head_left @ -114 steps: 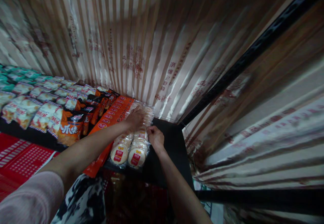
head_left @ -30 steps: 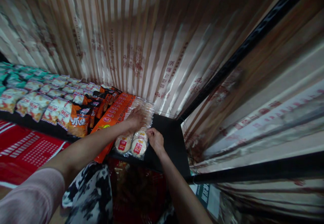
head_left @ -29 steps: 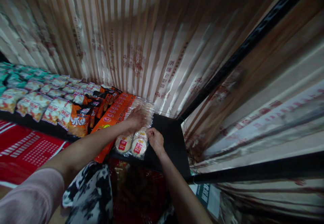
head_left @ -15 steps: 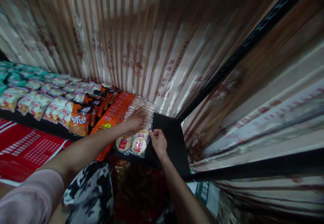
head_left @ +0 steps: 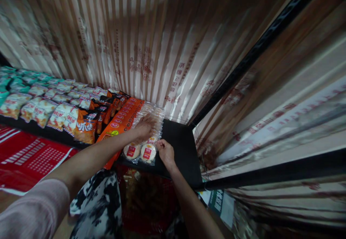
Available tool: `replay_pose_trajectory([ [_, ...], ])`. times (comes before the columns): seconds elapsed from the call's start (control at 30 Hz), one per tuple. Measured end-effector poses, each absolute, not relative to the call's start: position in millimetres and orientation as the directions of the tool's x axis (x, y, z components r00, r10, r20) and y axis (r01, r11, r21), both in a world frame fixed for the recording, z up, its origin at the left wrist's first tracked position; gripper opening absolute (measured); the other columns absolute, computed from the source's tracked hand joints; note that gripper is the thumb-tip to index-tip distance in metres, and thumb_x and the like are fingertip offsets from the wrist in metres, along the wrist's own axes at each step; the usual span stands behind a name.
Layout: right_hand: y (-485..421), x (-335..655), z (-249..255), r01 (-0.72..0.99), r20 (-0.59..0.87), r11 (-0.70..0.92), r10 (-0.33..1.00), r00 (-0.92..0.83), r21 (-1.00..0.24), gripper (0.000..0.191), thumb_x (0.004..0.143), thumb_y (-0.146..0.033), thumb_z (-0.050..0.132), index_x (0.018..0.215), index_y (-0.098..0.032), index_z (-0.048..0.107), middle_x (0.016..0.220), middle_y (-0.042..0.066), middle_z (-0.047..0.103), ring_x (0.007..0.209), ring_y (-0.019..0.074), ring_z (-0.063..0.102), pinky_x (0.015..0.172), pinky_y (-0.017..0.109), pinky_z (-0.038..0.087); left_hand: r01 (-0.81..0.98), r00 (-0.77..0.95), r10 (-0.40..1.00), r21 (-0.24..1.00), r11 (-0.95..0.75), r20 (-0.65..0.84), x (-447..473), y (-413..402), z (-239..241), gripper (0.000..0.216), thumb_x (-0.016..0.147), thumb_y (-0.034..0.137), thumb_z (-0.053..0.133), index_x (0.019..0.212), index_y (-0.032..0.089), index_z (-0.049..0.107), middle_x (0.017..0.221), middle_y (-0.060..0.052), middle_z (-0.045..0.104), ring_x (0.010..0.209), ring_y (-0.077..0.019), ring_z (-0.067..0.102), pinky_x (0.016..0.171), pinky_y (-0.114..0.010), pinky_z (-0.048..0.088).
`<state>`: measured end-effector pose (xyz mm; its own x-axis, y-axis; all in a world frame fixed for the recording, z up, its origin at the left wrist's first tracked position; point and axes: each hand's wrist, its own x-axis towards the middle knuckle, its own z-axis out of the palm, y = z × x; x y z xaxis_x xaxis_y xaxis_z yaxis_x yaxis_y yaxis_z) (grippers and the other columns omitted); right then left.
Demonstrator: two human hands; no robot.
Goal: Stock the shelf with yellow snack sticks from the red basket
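Clear packs of round rice crackers (head_left: 140,152) with red labels lie in a row on a black shelf (head_left: 183,149). My left hand (head_left: 144,126) rests flat on top of the packs, fingers spread. My right hand (head_left: 164,149) is closed in a pinch on the right edge of the front cracker pack. Orange flat packs (head_left: 121,120) lie directly to the left of the crackers.
Several snack bags (head_left: 58,115) fill the shelf further left, some orange and black, some pale and green. Striped shiny foil (head_left: 151,48) backs the shelf. A black upright (head_left: 259,46) runs at the right. A red crate (head_left: 27,159) sits below left.
The cracker packs have been pushed further back onto the shelf. My right hand shifted slightly toward the front pack's edge; my left hand stays on top.
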<state>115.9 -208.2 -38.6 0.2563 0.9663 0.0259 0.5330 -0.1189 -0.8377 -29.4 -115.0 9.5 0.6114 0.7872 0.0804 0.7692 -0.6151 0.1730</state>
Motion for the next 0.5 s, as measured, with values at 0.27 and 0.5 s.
replay_pose_trajectory([
  [0.27,-211.4,112.7,-36.1,0.675,0.123,-0.133,0.940,0.318,-0.725,0.023,0.078,-0.038,0.048,0.072,-0.021,0.064,0.068,0.000,0.065,0.060,0.0138,0.057,0.056,0.022,0.036,0.773,0.603,0.790,0.164,-0.613,0.112,-30.6,-121.6,21.1,0.055,0.074,0.033,0.059,0.125,0.016,0.048,0.138,-0.011,0.041,0.135,-0.0312,0.020,0.106,-0.048,0.028],
  [0.5,-210.5,113.5,-45.0,0.710,0.209,-0.057,0.936,0.282,-0.702,0.026,0.080,-0.036,0.045,0.075,-0.019,0.064,0.070,0.002,0.065,0.061,0.0135,0.056,0.058,0.022,0.037,0.585,0.775,0.551,-0.022,-0.811,0.309,-31.3,-177.1,26.2,0.024,0.088,0.018,0.037,0.096,0.011,0.058,0.100,-0.012,0.060,0.108,-0.0223,0.050,0.095,-0.039,0.041],
])
